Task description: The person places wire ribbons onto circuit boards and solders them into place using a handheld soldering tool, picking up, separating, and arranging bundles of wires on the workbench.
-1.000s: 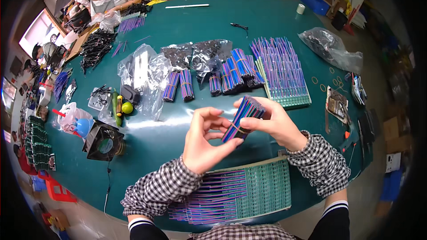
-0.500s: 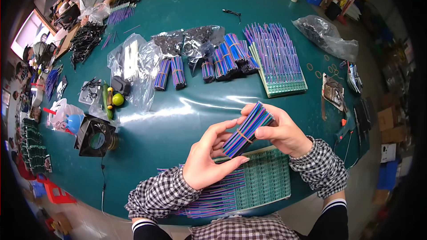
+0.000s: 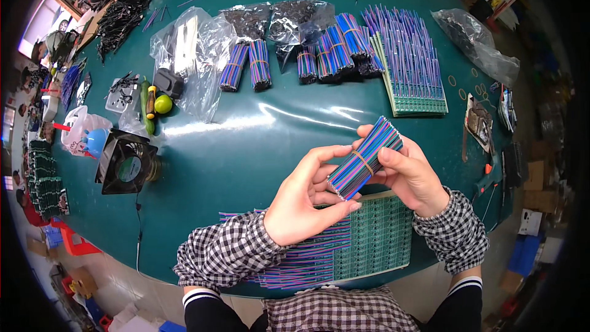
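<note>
Both my hands hold one banded bundle of blue and purple wires (image 3: pixel 365 157) above the green table (image 3: pixel 246 166). My left hand (image 3: pixel 304 200) grips the bundle's lower end with thumb and fingers. My right hand (image 3: pixel 409 172) clasps its upper half, thumb across the yellow band. Under my hands lies a green circuit board panel (image 3: pixel 378 237) with a row of the same wires (image 3: pixel 301 252) stuck along its left part.
Several more wire bundles (image 3: pixel 319 55) and a second wired panel (image 3: pixel 412 67) lie at the far side beside plastic bags (image 3: pixel 190 55). A black fan (image 3: pixel 126 163) stands at the left. Another clear bag (image 3: pixel 476 43) and small tools (image 3: pixel 479 123) sit at the right.
The bundle and both hands have come slightly nearer to me and lower, over the panel. The camera view has shifted downward.
</note>
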A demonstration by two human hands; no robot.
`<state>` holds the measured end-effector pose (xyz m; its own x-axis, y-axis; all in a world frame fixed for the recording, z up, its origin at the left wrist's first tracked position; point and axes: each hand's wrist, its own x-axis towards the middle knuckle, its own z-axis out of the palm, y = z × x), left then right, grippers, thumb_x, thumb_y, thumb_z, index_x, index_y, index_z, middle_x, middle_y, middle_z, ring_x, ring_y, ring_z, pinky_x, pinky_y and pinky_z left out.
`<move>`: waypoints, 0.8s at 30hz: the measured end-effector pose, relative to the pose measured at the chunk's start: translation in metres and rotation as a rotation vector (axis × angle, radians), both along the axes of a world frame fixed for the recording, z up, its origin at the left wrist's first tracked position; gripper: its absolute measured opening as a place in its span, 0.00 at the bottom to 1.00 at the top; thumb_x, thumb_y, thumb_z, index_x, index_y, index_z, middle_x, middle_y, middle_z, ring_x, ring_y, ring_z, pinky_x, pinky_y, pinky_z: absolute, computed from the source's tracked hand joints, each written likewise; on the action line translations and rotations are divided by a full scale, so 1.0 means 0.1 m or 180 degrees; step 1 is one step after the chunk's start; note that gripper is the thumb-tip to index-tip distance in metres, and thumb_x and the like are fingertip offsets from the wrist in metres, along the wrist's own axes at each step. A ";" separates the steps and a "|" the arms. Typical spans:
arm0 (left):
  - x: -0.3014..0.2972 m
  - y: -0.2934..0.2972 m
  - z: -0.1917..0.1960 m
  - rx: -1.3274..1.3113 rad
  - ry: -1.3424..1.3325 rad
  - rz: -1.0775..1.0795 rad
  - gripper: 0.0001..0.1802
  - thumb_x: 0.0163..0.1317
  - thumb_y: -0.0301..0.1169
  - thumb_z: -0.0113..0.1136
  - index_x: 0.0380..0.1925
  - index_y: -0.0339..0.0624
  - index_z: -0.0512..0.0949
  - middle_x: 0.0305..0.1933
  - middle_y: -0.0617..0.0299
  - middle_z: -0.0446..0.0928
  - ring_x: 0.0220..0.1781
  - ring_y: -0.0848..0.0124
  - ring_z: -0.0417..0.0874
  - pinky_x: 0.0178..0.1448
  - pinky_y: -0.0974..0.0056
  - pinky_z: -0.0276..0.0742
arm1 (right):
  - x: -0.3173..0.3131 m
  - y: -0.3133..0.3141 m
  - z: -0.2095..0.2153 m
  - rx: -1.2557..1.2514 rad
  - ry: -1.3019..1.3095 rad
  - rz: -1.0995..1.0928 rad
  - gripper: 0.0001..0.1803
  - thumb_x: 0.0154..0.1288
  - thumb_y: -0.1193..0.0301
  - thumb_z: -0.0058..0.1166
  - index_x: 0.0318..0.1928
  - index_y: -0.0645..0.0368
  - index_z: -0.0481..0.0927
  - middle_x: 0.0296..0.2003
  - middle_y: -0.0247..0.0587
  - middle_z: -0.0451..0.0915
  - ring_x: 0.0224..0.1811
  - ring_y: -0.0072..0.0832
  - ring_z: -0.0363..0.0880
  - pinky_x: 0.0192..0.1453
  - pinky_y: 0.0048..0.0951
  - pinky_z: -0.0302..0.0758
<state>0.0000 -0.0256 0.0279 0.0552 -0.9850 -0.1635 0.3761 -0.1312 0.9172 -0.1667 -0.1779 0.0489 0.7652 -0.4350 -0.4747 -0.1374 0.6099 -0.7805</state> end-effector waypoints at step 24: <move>-0.07 0.02 -0.15 -0.0352 -0.0291 -0.0011 0.42 0.57 0.11 0.68 0.69 0.36 0.60 0.71 0.51 0.65 0.75 0.61 0.68 0.76 0.54 0.72 | -0.16 -0.02 0.01 -0.0560 -0.0547 0.0245 0.37 0.59 0.80 0.70 0.69 0.63 0.69 0.61 0.46 0.78 0.64 0.31 0.78 0.69 0.35 0.76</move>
